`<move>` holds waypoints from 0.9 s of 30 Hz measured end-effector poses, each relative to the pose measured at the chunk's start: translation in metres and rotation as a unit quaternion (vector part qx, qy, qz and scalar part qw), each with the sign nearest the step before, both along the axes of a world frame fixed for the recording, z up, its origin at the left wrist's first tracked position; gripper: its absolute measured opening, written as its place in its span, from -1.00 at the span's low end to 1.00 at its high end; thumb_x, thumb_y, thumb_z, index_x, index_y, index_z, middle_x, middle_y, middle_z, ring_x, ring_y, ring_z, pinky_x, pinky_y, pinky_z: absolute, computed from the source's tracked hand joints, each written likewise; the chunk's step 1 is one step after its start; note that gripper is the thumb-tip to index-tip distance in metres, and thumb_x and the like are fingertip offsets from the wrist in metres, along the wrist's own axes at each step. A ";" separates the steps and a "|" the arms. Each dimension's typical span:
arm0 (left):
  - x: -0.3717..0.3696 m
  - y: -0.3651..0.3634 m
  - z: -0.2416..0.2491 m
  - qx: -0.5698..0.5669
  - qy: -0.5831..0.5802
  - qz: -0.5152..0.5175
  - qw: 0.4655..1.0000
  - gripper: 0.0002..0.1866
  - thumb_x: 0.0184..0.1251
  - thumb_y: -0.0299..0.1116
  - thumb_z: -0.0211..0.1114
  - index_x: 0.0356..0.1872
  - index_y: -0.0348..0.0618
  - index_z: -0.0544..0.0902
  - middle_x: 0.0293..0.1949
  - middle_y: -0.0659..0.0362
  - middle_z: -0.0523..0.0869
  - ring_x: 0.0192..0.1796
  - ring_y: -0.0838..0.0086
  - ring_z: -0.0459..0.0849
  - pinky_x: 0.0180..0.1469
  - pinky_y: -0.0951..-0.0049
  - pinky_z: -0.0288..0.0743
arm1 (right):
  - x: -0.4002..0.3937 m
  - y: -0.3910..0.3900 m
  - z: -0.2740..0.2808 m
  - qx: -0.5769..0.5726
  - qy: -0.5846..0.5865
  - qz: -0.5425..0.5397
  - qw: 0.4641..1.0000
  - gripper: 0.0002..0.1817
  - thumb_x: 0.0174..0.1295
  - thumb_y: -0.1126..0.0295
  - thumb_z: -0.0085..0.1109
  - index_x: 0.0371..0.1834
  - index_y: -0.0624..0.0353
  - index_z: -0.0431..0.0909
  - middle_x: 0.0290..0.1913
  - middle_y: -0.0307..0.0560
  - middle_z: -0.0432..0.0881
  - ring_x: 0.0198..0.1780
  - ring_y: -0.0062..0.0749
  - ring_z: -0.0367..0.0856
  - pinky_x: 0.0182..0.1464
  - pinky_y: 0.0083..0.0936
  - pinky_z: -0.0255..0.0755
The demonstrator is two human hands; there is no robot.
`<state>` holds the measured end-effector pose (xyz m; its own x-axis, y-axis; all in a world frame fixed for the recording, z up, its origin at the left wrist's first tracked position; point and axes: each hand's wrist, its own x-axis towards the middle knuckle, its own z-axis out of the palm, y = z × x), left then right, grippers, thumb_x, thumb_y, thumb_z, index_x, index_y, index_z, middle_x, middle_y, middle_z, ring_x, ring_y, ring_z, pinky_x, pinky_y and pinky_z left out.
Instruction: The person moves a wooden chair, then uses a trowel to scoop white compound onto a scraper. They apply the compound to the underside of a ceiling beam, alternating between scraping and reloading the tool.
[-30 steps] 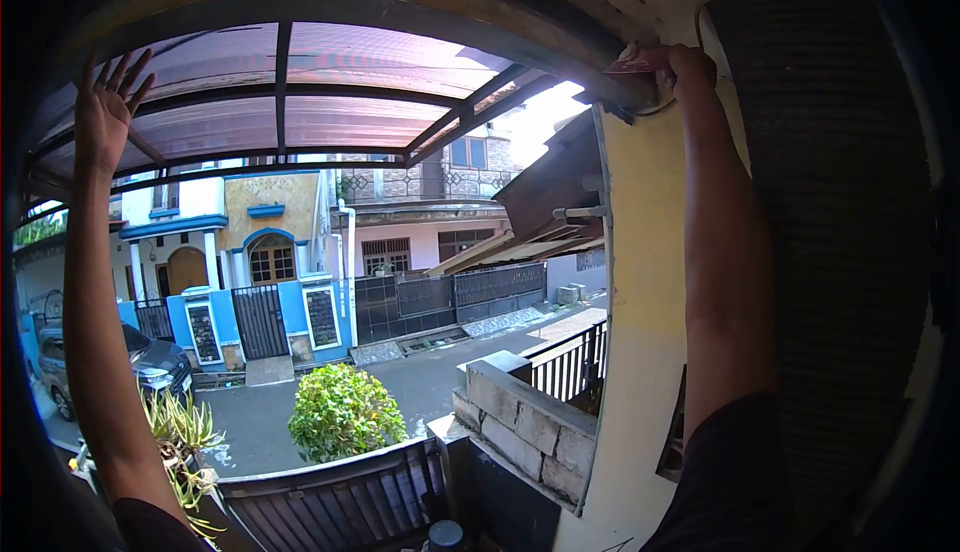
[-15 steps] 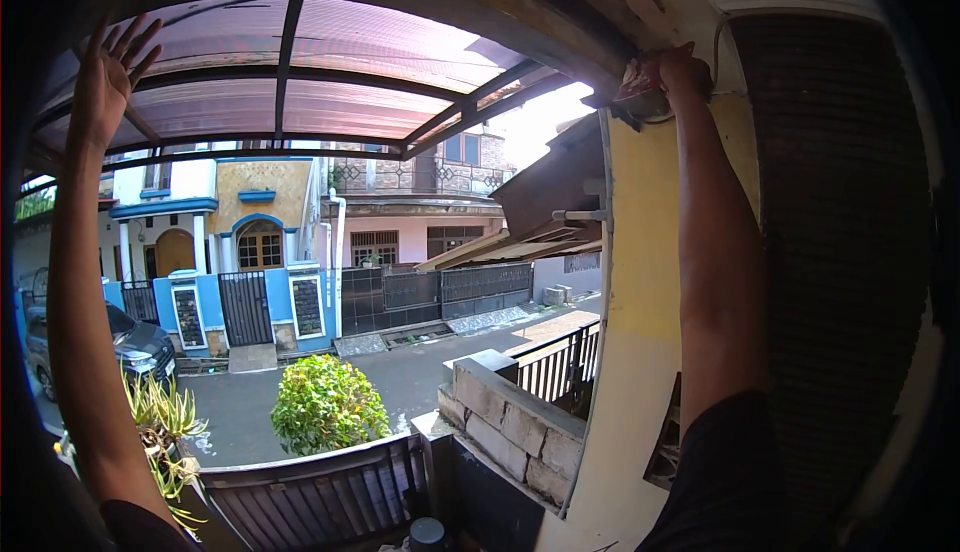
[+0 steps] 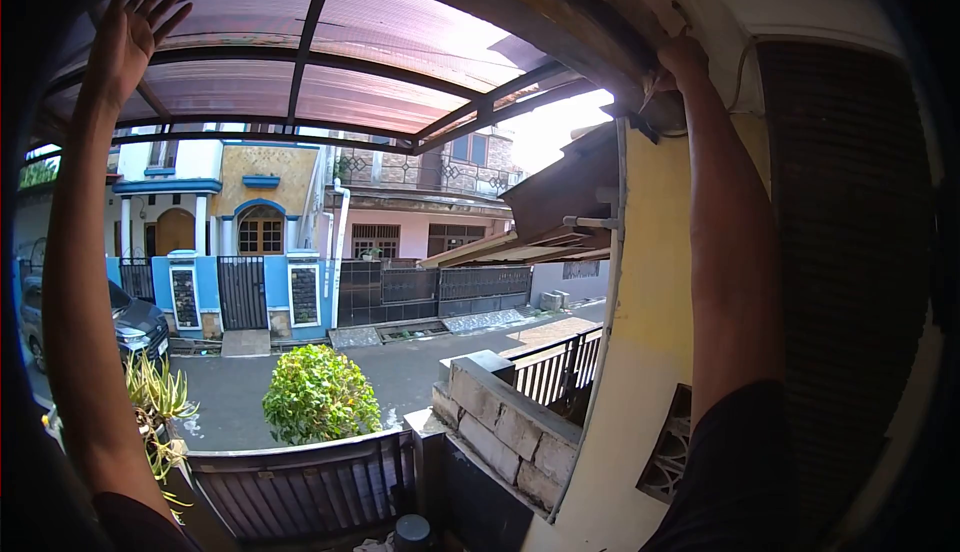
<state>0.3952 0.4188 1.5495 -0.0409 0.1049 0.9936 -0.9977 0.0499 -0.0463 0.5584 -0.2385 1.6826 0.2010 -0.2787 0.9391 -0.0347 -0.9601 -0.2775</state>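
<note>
Both arms are raised high here. The right hand (image 3: 683,60) is up where the dark beam (image 3: 590,27) meets the top of the yellow wall (image 3: 652,242), its fingers curled in around a pale scrap (image 3: 650,85). The scrap pokes out on the beam side, too small and shaded for me to say what it is, and I can't tell whether it touches the beam. The left hand (image 3: 135,37) is open and holds nothing, its fingers spread in front of the pinkish roof panels (image 3: 390,27); I can't tell whether it touches them.

Below the left forearm is a spiky plant (image 3: 157,392), with a parked car (image 3: 138,324) behind it. A round green bush (image 3: 320,395) shows above the dark gate (image 3: 300,487), and a bucket (image 3: 412,532) sits near the gate, close to the block wall (image 3: 510,427).
</note>
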 end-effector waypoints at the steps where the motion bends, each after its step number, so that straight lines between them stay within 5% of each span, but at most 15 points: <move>1: -0.004 -0.010 -0.002 -0.018 0.012 -0.017 1.000 -0.45 0.53 0.08 -0.14 0.41 0.07 0.30 0.40 0.02 0.35 0.41 0.17 0.37 0.45 0.13 0.25 | 0.005 0.005 0.003 0.018 -0.023 0.001 1.000 -0.50 0.23 0.22 -0.08 0.20 0.16 0.51 0.20 0.10 0.56 0.20 -0.05 0.55 0.22 -0.19 0.43; 5: -0.005 0.003 -0.004 0.009 0.011 -0.029 0.999 -0.47 0.53 0.08 -0.11 0.41 0.17 0.31 0.40 0.02 0.35 0.40 0.17 0.38 0.44 0.13 0.27 | 0.032 0.000 0.026 -0.046 0.005 0.040 0.998 -0.46 0.22 0.27 -0.09 0.30 0.14 0.42 0.22 0.13 0.52 0.23 -0.02 0.52 0.26 -0.19 0.39; 6: -0.008 -0.011 -0.007 -0.023 0.023 -0.047 0.998 -0.48 0.52 0.08 -0.10 0.41 0.19 0.32 0.39 0.02 0.36 0.40 0.17 0.38 0.44 0.13 0.27 | 0.042 -0.005 0.030 -0.141 -0.082 -0.036 0.986 -0.56 0.19 0.34 -0.05 0.11 0.29 0.51 0.03 0.22 0.59 0.04 0.00 0.62 0.08 -0.20 0.49; 7: -0.023 -0.035 -0.012 -0.076 0.039 -0.062 0.994 -0.42 0.30 0.07 0.19 0.16 -0.19 0.52 0.07 -0.05 0.61 -0.02 0.14 0.68 -0.01 0.14 0.60 | 0.043 0.000 0.028 -0.192 -0.121 -0.070 0.971 -0.61 0.17 0.38 -0.03 0.01 0.37 0.56 -0.06 0.27 0.62 -0.06 0.01 0.66 -0.01 -0.20 0.53; 8: -0.023 -0.032 -0.011 -0.083 0.042 -0.063 0.994 -0.42 0.30 0.07 0.19 0.16 -0.19 0.52 0.07 -0.05 0.61 -0.02 0.14 0.68 -0.01 0.14 0.60 | 0.040 0.010 0.022 -0.239 -0.163 -0.109 0.951 -0.64 0.15 0.41 -0.02 -0.09 0.45 0.60 -0.16 0.32 0.66 -0.16 0.02 0.71 -0.11 -0.20 0.58; 10: -0.019 -0.030 -0.006 -0.122 0.068 0.045 0.989 -0.03 0.38 0.21 0.08 0.51 -0.26 -0.15 0.47 -0.11 0.11 0.38 0.10 0.34 0.37 0.05 0.29 | 0.027 0.018 0.012 -0.318 -0.179 -0.067 0.929 -0.60 0.18 0.39 -0.02 -0.02 0.49 0.56 -0.15 0.34 0.64 -0.13 0.05 0.69 -0.11 -0.19 0.58; 11: -0.019 -0.030 -0.009 -0.101 0.053 0.047 0.992 -0.06 0.39 0.19 0.08 0.50 -0.27 -0.12 0.47 -0.12 0.12 0.37 0.10 0.35 0.36 0.08 0.32 | 0.023 0.022 0.012 -0.345 -0.182 -0.054 0.919 -0.58 0.19 0.38 -0.03 0.00 0.50 0.54 -0.15 0.35 0.64 -0.13 0.06 0.69 -0.11 -0.18 0.58; 13: -0.021 -0.042 -0.021 -0.066 0.049 0.033 0.996 -0.06 0.39 0.18 0.09 0.50 -0.27 -0.11 0.46 -0.13 0.13 0.36 0.11 0.36 0.36 0.08 0.33 | 0.021 0.033 0.016 -0.206 -0.092 0.100 0.969 -0.31 0.16 0.55 -0.11 0.46 0.05 0.17 0.32 0.18 0.41 0.29 -0.02 0.45 0.27 -0.24 0.37; 17: -0.016 -0.043 -0.020 -0.040 0.043 0.005 0.998 -0.07 0.38 0.17 0.10 0.50 -0.25 -0.10 0.44 -0.16 0.15 0.35 0.10 0.38 0.33 0.08 0.37 | -0.010 0.063 -0.008 -0.193 -0.047 0.057 0.979 -0.32 0.16 0.56 -0.11 0.45 0.05 0.19 0.30 0.19 0.43 0.29 -0.01 0.46 0.27 -0.23 0.37; 20: -0.008 -0.024 -0.007 -0.046 0.039 -0.025 0.998 -0.17 0.41 0.11 0.12 0.49 -0.19 0.04 0.45 -0.15 0.14 0.30 0.09 0.44 0.30 0.12 0.42 | -0.026 0.097 -0.036 -0.143 -0.104 0.153 0.972 -0.58 0.15 0.46 -0.03 0.08 0.38 0.53 -0.09 0.34 0.65 -0.11 0.07 0.70 -0.02 -0.15 0.54; 22: 0.025 0.055 0.029 0.256 -0.067 0.048 0.963 -0.48 0.51 0.06 -0.06 0.39 0.13 0.35 0.37 0.02 0.39 0.39 0.19 0.40 0.44 0.13 0.27 | -0.038 0.116 -0.046 -0.206 -0.146 0.129 0.959 -0.58 0.11 0.48 0.00 0.08 0.29 0.55 -0.07 0.30 0.65 -0.07 0.03 0.69 0.00 -0.18 0.53; 24: 0.028 0.051 0.036 0.155 -0.032 0.025 0.987 -0.46 0.50 0.03 0.00 0.36 -0.02 0.36 0.35 0.01 0.41 0.38 0.21 0.41 0.43 0.17 0.29 | -0.039 0.129 -0.038 -0.250 -0.131 0.070 0.957 -0.57 0.07 0.48 0.06 0.07 0.24 0.57 -0.07 0.23 0.67 -0.04 -0.02 0.69 0.00 -0.21 0.54; 25: 0.015 0.004 0.020 -0.001 0.003 -0.032 0.999 -0.44 0.49 0.01 0.03 0.37 -0.07 0.33 0.35 -0.01 0.40 0.37 0.21 0.42 0.43 0.20 0.32 | -0.031 0.132 -0.025 -0.269 -0.124 0.036 0.955 -0.58 0.05 0.47 0.11 0.05 0.22 0.59 -0.08 0.19 0.68 -0.03 -0.04 0.69 -0.01 -0.22 0.54; 27: 0.012 0.005 0.025 -0.022 0.022 -0.009 0.999 -0.41 0.46 0.02 0.10 0.34 -0.14 0.33 0.34 -0.02 0.41 0.34 0.23 0.45 0.41 0.22 0.35 | -0.035 0.155 -0.024 -0.255 -0.103 0.021 0.961 -0.64 0.03 0.44 0.14 -0.06 0.19 0.66 -0.11 0.15 0.69 -0.06 -0.08 0.70 -0.05 -0.24 0.58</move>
